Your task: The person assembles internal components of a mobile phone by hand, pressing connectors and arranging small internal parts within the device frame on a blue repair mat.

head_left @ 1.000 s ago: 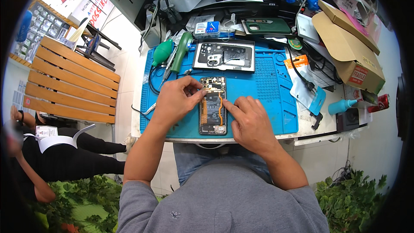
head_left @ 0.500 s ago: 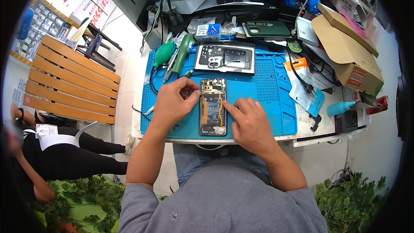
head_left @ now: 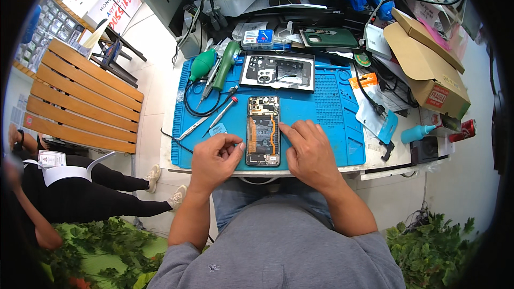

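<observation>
Phone [head_left: 263, 134] partly metallic; mat [head_left: 297, 109] matt, rubbery-looking; slatted seat [head_left: 85, 103] smooth wood; carton [head_left: 415, 59] cardboard.

Slatted wooden bench [head_left: 83, 108] — pale tiles [head_left: 152, 118]

Phone [head_left: 263, 131]: back off, innards exposed, dark frame
Pose: flat, upright to wearer, cam. end far
Spot: on blue mat [head_left: 300, 104], nr front edge
Top: cam. lenses [head_left: 254, 104] at L, gold/blk board parts
Batt. [head_left: 263, 135]: blk, rect., mid
Flex [head_left: 273, 135]: orange, wavy, R of batt.
Strip [head_left: 252, 135]: orange, wider, L side
Btm: mostly blk, small pale patch at R
</observation>
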The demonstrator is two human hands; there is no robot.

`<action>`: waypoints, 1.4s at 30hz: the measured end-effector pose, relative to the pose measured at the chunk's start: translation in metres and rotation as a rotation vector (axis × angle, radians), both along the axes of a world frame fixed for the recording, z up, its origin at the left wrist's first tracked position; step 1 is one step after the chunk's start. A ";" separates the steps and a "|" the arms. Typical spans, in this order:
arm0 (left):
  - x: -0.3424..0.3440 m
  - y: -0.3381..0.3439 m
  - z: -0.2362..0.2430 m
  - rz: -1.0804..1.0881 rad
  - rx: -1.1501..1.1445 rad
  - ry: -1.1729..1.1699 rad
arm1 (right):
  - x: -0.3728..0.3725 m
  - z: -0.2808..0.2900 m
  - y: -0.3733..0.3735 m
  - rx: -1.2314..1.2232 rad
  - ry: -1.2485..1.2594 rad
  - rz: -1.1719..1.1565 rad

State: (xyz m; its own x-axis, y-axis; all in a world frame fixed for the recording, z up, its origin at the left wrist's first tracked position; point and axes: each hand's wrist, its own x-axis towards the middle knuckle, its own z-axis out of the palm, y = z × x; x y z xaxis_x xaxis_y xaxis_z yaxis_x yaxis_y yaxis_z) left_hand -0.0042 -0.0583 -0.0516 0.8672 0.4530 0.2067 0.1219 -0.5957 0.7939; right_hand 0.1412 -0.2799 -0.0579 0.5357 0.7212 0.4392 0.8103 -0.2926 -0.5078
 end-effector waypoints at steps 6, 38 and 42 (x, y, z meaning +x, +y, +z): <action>0.004 -0.010 -0.006 -0.008 0.190 -0.132 | 0.002 -0.002 0.000 -0.033 0.008 0.013; 0.003 -0.011 -0.004 -0.051 0.259 -0.164 | 0.003 -0.003 0.001 -0.021 0.016 -0.011; 0.003 -0.010 -0.004 -0.052 0.271 -0.174 | 0.001 -0.003 0.001 -0.014 0.032 -0.008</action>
State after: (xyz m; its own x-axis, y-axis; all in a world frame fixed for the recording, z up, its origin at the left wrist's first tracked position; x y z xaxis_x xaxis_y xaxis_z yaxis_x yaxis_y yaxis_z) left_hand -0.0007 -0.0682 -0.0560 0.8288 0.3169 0.4611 -0.0385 -0.7900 0.6119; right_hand 0.1423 -0.2786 -0.0608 0.5556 0.7225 0.4115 0.7909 -0.3065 -0.5297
